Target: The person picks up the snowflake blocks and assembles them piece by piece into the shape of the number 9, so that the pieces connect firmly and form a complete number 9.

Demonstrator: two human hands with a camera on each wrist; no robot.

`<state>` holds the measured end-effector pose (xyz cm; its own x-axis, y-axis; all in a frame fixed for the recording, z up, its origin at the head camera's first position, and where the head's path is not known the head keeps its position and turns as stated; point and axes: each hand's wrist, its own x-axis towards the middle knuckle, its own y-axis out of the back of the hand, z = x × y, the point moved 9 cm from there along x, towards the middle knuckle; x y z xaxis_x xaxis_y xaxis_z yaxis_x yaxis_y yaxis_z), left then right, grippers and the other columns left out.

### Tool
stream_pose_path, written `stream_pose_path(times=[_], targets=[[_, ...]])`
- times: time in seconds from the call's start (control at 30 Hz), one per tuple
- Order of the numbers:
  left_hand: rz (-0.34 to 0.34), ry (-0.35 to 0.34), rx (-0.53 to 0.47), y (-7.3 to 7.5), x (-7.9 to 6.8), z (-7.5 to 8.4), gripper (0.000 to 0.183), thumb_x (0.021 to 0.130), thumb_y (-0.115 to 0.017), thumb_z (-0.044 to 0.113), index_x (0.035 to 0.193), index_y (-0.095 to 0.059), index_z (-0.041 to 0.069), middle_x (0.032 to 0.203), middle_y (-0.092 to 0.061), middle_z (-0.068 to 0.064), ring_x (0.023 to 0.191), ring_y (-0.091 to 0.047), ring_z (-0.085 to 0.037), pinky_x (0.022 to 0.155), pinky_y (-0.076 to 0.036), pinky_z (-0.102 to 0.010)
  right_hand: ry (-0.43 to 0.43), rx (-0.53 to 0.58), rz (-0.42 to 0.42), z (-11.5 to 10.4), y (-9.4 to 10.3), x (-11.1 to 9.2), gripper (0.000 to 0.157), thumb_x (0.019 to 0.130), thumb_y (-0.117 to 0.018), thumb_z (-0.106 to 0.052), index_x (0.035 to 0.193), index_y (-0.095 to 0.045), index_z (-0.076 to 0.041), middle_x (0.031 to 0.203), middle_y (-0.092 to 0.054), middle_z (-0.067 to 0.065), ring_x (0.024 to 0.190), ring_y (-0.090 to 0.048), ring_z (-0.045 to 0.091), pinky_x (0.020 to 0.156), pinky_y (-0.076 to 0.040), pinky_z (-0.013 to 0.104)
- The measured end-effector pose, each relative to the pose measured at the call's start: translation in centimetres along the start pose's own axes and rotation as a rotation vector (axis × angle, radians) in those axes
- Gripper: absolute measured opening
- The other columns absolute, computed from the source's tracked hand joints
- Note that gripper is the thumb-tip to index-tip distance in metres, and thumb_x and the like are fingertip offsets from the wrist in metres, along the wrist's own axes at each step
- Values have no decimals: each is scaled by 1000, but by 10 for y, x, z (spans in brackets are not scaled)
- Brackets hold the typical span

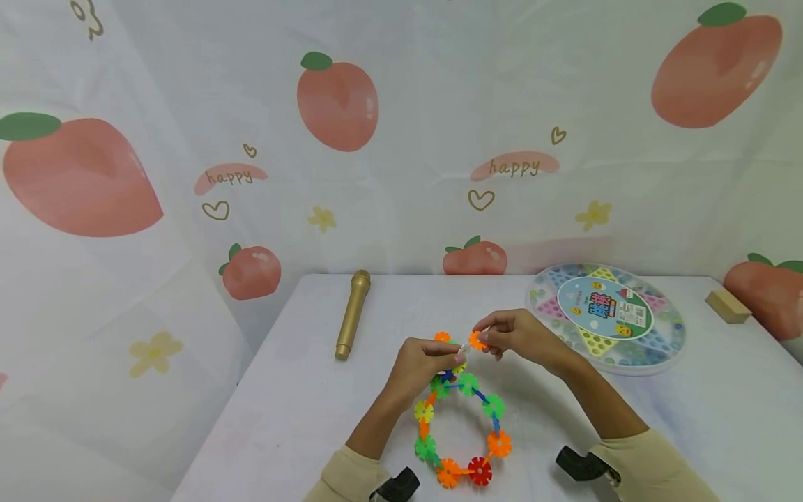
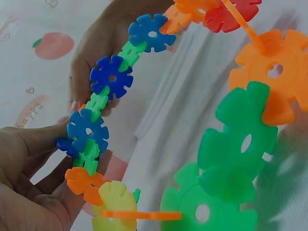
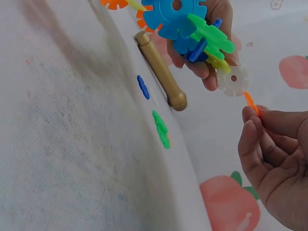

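In the head view, my left hand pinches a cluster at the top of a ring of notched plastic discs. The ring is orange, red, green, yellow and blue and hangs below that hand. My right hand pinches an orange disc between thumb and forefinger. In the right wrist view the orange disc meets the edge of a whitish disc on the left hand's cluster; how far it is slotted in I cannot tell. Blue discs linked by green ones show in the left wrist view.
Behind the left hand, an orange disc lies on the table near a green one and a blue one. A gold microphone-shaped rod is at back left. A round board-game box and a wooden block sit right.
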<state>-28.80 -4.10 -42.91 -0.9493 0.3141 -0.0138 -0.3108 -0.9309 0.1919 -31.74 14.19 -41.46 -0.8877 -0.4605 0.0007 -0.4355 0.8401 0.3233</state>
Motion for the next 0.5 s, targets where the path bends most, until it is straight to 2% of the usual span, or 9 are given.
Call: stream_pose_path(times=[0.07, 0.17, 0.3, 0.4, 0.5], targets=[[2, 0, -4, 0, 0, 0, 30, 96, -81, 26, 113, -82, 2, 103, -82, -5, 90, -76, -16, 85, -62, -28, -1, -2, 4, -1, 0, -1, 27, 105, -68, -23, 120, -74, -1, 95, -74, 22, 84, -69, 43, 80, -64, 39], [5, -1, -10, 0, -1, 0, 25, 95, -81, 25, 110, -84, 5, 101, -82, -5, 89, -77, -17, 84, -62, -28, -5, -6, 6, -2, 0, -1, 27, 104, -69, -24, 118, -75, -1, 96, -74, 26, 82, -70, 40, 79, -64, 40], [8, -1, -22, -1, -1, 1, 21, 95, -82, 24, 107, -85, 8, 99, -82, -6, 88, -78, -18, 83, -62, -27, 0, -19, 15, -3, 1, -2, 27, 103, -72, -25, 116, -76, -2, 97, -72, 33, 80, -69, 43, 76, -64, 39], [13, 3, -26, -1, -1, 0, 21, 94, -83, 25, 107, -85, 8, 97, -82, -6, 87, -79, -18, 83, -63, -27, 15, -40, 29, -6, 1, -3, 25, 102, -73, -24, 114, -77, -3, 94, -73, 30, 77, -69, 40, 73, -63, 39], [18, 7, -22, -1, 0, 0, 21, 94, -83, 25, 106, -85, 8, 96, -82, -6, 86, -79, -18, 82, -63, -27, 27, -55, 38, -9, 2, -3, 23, 102, -73, -23, 113, -77, -4, 92, -73, 29, 73, -69, 32, 72, -63, 41]])
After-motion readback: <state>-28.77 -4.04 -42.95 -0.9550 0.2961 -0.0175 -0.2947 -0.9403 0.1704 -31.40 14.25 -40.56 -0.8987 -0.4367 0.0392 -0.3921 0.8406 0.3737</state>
